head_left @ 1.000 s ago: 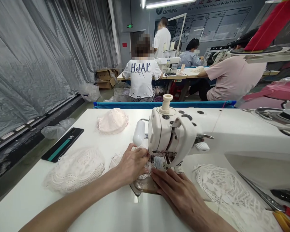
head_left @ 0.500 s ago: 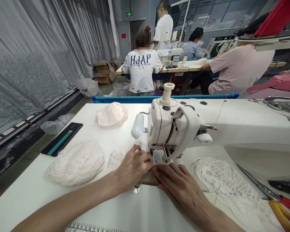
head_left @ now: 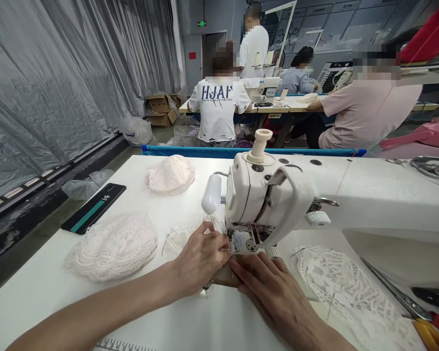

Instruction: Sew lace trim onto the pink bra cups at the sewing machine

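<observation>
My left hand (head_left: 204, 253) is closed, its bent fingers gripping a white lace piece (head_left: 185, 235) right by the needle of the white sewing machine (head_left: 265, 200). Part of the lace spreads out behind and left of that hand. My right hand (head_left: 272, 287) lies flat on the machine bed, fingers stretched and close together, with the fingertips near the left hand's. What lies under these fingertips is hidden. More lace pieces (head_left: 351, 287) rest right of my right hand. A stack of lace cups (head_left: 113, 246) sits left of my left forearm.
A pale pink cup pile (head_left: 171, 175) and a dark phone (head_left: 94, 208) lie on the white table (head_left: 161, 312). Scissors (head_left: 398, 290) with red and yellow handles lie at right. A ruler (head_left: 120, 345) shows at the front edge. Several people work beyond the blue-edged table end.
The lace edge that showed between my hands is now hidden or farther back. My left fingers have curled in closer to my right fingertips. The view has tilted slightly, and the ruler has appeared.
</observation>
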`<state>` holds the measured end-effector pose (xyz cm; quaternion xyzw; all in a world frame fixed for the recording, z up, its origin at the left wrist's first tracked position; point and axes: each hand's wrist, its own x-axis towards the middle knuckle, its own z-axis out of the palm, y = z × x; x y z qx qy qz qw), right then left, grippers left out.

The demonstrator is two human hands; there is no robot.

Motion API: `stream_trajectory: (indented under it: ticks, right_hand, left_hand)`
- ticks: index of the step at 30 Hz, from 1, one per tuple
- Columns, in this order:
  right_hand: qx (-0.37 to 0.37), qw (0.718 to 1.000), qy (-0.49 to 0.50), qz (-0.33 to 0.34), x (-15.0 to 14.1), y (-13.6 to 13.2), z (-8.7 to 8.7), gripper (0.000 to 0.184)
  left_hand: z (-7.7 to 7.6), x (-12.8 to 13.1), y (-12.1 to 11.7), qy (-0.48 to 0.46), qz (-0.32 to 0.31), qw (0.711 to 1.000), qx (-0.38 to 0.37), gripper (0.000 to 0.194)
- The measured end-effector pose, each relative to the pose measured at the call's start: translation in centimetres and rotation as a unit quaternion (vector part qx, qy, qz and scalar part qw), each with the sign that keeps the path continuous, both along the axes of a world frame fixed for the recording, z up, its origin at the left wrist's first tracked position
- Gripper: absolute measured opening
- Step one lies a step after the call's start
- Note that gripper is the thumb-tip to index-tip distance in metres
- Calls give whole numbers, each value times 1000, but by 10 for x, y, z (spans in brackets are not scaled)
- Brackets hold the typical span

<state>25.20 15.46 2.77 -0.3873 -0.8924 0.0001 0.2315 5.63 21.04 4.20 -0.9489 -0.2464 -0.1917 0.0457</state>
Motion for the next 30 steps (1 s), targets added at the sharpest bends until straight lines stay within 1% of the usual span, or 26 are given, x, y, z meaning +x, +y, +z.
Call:
stream_trajectory:
  ticks: [4,8,11,13,17,19,22,24,26,27,28,29,30]
  right_hand:
    - [-1,1000,13,2,-1,1,0,29]
    - [0,1000,-2,-1,0,4,-3,30]
    - [1,1000,-5,-6,0,5,-6,31]
    - [0,1000,1,-7,1,5,-7,31]
    - [4,1000,-2,-7,-1,6,-5,30]
    - [10,1000,-6,-3,-2,7,-4,30]
    - [11,1000,13,0,-2,9,-3,27]
    - [1,999,39,-7,0,10,-3,27]
    - [-29,996,79,-32,2,10,-3,26]
    - [-60,991,107,-44,1,8,-1,28]
    - [-106,983,140,-47,0,6,1,32]
    - [-165,969,178,-38,-3,3,5,38]
    - [-229,950,212,-16,-7,-1,9,44]
  left_hand:
    - [-2,-2,2,7,5,1000,-19,14]
    - [-4,-3,9,-4,14,999,-35,20]
    - [-4,-3,17,-18,36,997,-59,24]
    - [-1,-3,22,-27,54,993,-98,24]
    - [10,2,40,-37,91,976,-197,20]
    - [15,7,52,-35,121,969,-214,21]
    - [19,13,64,-25,167,954,-248,14]
    - [23,12,59,-19,201,938,-281,12]
    - [29,5,42,-14,227,921,-316,11]
    - [33,0,29,-9,232,914,-333,10]
    - [37,-6,15,-8,229,905,-357,10]
    - [42,-12,0,-13,223,894,-388,12]
    - [47,-17,-14,-30,212,877,-430,17]
